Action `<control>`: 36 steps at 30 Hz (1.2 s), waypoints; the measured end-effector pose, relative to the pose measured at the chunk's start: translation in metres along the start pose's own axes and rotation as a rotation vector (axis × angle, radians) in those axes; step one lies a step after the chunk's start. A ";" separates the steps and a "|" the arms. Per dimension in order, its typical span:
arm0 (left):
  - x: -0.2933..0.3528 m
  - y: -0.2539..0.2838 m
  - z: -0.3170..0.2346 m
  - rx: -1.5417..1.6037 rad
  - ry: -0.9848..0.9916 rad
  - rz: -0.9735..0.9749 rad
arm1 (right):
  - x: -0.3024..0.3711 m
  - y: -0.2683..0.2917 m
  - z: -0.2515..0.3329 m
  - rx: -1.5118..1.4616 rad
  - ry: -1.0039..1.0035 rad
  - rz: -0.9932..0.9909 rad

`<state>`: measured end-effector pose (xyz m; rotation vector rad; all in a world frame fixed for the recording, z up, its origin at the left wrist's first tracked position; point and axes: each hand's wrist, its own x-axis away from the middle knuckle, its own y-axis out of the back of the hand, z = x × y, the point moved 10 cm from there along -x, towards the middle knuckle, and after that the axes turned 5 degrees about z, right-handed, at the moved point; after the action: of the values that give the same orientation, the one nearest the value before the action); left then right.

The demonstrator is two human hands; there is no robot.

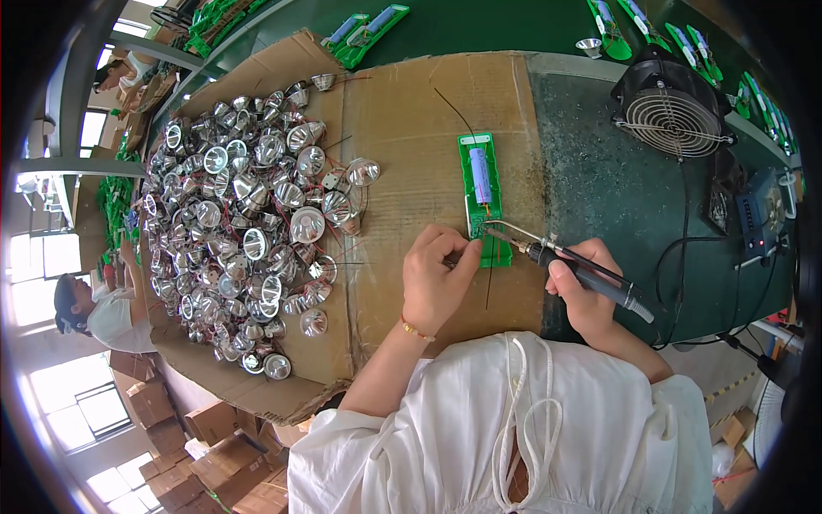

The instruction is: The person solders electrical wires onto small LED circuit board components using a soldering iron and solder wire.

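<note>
A green plastic housing (467,176) lies on the cardboard in front of me, with a purple cylindrical battery cell (480,178) in its upper part. Below the cell are thin wires and a small board. My right hand (586,287) grips a soldering iron (599,281) with a thin curved metal tube along it; its tip points at the wires in the housing. At the housing's left edge is my left hand (438,276), thumb and fingers pinched together. Whatever those fingertips hold is too small to make out. Dark wires stick out above and below the housing.
A cardboard tray (321,377) heaped with shiny reflector cups (257,244) stands at my left. On the green bench are a black fan (672,120), a blue control box (758,214) and cables. More green housings (368,36) lie along the far side. Other people sit at far left.
</note>
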<state>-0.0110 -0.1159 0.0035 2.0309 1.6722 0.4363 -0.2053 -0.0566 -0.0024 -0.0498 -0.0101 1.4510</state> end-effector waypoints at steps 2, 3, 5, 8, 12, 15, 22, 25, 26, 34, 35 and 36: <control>0.001 0.000 0.001 -0.011 -0.005 -0.008 | 0.000 0.000 -0.011 -0.045 -0.077 0.002; 0.001 0.000 0.000 -0.020 -0.013 -0.012 | -0.001 0.000 -0.011 -0.046 -0.077 0.003; 0.001 0.001 0.002 -0.009 -0.010 -0.019 | -0.001 -0.001 -0.010 -0.071 -0.086 0.007; 0.001 0.001 0.004 -0.007 -0.009 -0.023 | -0.001 -0.002 -0.010 -0.142 -0.101 -0.027; -0.001 0.000 0.003 -0.010 -0.003 -0.010 | 0.001 0.007 -0.003 -0.150 -0.044 -0.045; 0.000 0.002 0.001 -0.007 0.003 -0.016 | 0.002 0.009 -0.002 -0.130 -0.026 -0.039; 0.001 0.005 0.006 0.131 0.180 0.033 | 0.001 0.038 -0.007 -0.078 -0.003 -0.141; -0.002 0.016 0.007 0.057 0.217 0.053 | -0.003 0.054 -0.013 -0.083 -0.003 -0.180; -0.007 0.002 0.003 -0.138 0.156 0.210 | -0.004 0.058 -0.014 -0.076 -0.005 -0.200; -0.200 -0.022 -0.019 0.063 0.130 0.146 | -0.007 0.063 -0.030 -0.115 -0.103 -0.243; -0.228 -0.011 -0.008 0.239 0.085 -0.001 | -0.007 0.059 -0.029 -0.128 -0.102 -0.234; -0.254 -0.002 0.014 0.403 0.111 -0.037 | -0.007 0.057 -0.031 -0.140 -0.116 -0.228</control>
<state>-0.0580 -0.3662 0.0033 2.2857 1.9913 0.2133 -0.2616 -0.0573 -0.0357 -0.0761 -0.2064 1.2218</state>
